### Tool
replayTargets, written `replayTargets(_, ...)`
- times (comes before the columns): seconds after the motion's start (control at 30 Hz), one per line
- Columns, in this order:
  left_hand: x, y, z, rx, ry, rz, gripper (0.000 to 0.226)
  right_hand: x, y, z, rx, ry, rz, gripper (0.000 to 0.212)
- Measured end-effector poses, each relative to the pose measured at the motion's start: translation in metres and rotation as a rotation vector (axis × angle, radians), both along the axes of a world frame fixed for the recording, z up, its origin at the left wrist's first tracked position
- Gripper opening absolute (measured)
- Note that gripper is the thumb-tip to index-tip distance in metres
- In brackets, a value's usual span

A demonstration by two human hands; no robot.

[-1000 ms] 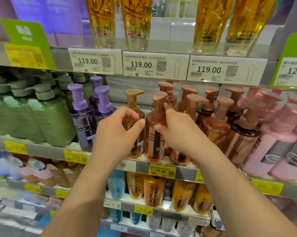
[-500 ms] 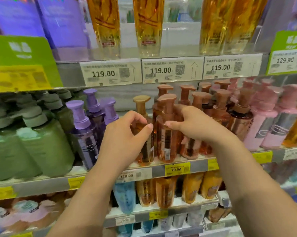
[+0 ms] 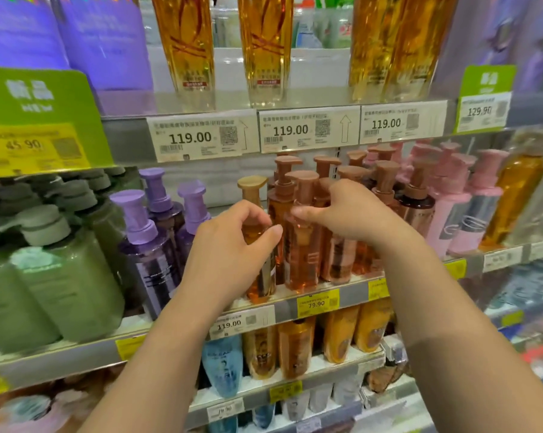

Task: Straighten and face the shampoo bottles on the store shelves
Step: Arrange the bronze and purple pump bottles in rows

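Two hands work at the centre of the frame, both on the middle shelf. The left hand is curled round the gold-capped amber bottle, thumb tip toward the right and fingers wrapped over the bottle's shoulder; the bottle stands at the shelf's front edge, just left of centre. The right hand reaches in from the lower right with fingers curled around the copper pump bottle, gripping it below the pump collar; the exact contact of the far fingers is hidden. Both bottles stand upright, long axis vertical, touching or nearly touching each other side by side. The copper bottle lies directly ahead of the right hand and just right of the left thumb, so the right hand is the nearer one for any turn about its vertical axis. Judged from this position, the step in hand is rotating the front bottles so the labels face outward; the pump heads behind point in mixed directions. Left of the hands stand purple pump bottles, then green bottles at the left edge. Pink bottles fill the right of the shelf. Tall amber bottles occupy the upper shelf, above the price tags.
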State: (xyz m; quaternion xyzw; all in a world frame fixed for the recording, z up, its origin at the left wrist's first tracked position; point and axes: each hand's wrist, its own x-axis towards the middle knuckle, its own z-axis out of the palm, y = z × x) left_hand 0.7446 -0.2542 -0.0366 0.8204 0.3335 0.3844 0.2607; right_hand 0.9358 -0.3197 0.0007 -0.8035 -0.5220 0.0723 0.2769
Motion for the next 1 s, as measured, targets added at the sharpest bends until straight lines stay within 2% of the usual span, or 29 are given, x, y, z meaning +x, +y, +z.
replayTargets(0.07, 0.004, -0.001, 0.0, -0.004, 0.001, 0.01, 0.014, 0.007, -0.001, 0.003, -0.058, 0.189, 0.107, 0.043)
replayTargets(0.13, 0.008, -0.003, 0.002, -0.002, 0.005, 0.0, 0.014, 0.011, -0.001, 0.003, -0.071, 0.246, 0.153, 0.051)
replayTargets(0.2, 0.012, -0.004, 0.005, 0.001, 0.006, 0.004, 0.014, 0.01, 0.002, 0.001, -0.046, 0.113, 0.118, 0.058)
replayTargets(0.3, 0.018, -0.005, 0.008, -0.015, -0.009, 0.044, 0.014, 0.0, 0.01, -0.01, -0.016, -0.266, -0.008, 0.066)
replayTargets(0.37, 0.021, -0.005, 0.009, -0.032, -0.025, 0.069, 0.013, -0.003, 0.013, -0.014, 0.003, -0.375, -0.026, 0.069)
replayTargets(0.43, 0.021, -0.005, 0.01, -0.037, -0.035, 0.091, 0.013, -0.002, 0.01, -0.008, 0.005, -0.355, 0.009, 0.066)
replayTargets(0.57, 0.02, -0.004, 0.007, -0.052, -0.052, 0.136, 0.014, 0.008, 0.007, -0.001, -0.031, -0.165, 0.137, 0.052)
replayTargets(0.77, 0.019, -0.006, 0.007, -0.044, -0.052, 0.19, 0.013, 0.01, 0.017, -0.014, 0.077, -0.274, 0.04, 0.051)
replayTargets(0.9, 0.015, -0.009, 0.007, 0.0, -0.069, 0.222, 0.013, 0.006, 0.015, -0.014, 0.068, -0.338, 0.003, 0.051)
replayTargets(1.0, 0.01, -0.01, 0.006, 0.02, -0.073, 0.251, 0.013, 0.01, 0.011, -0.011, 0.034, -0.271, 0.012, 0.06)
